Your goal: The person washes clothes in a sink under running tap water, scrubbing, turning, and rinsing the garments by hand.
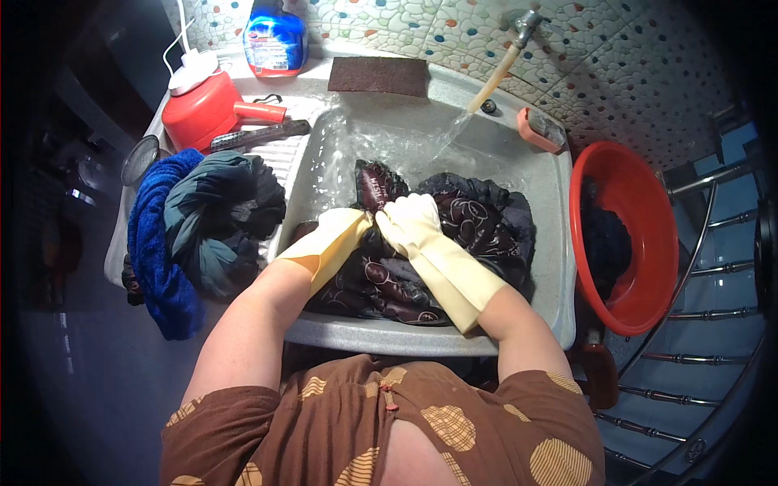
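Both of my hands wear long pale yellow rubber gloves and meet over the basin of a grey laundry sink [389,340]. My left hand [349,223] and my right hand [413,220] are closed side by side on a wet, dark maroon printed garment [380,185]. A bunched part of it sticks up beyond my knuckles. The rest of this dark cloth, with white line figures and some lettering, lies crumpled under and around the gloves. Water streams from the tap [499,76] into the far part of the basin. My fingertips are hidden in the cloth.
Blue and teal wet cloths [209,225] hang over the left washboard, near a brush [261,135] and a red dipper [200,112]. A blue detergent bottle [275,45] stands behind. On the right are a soap dish [540,130], a red basin [653,267] with dark cloth, and metal rails [699,316].
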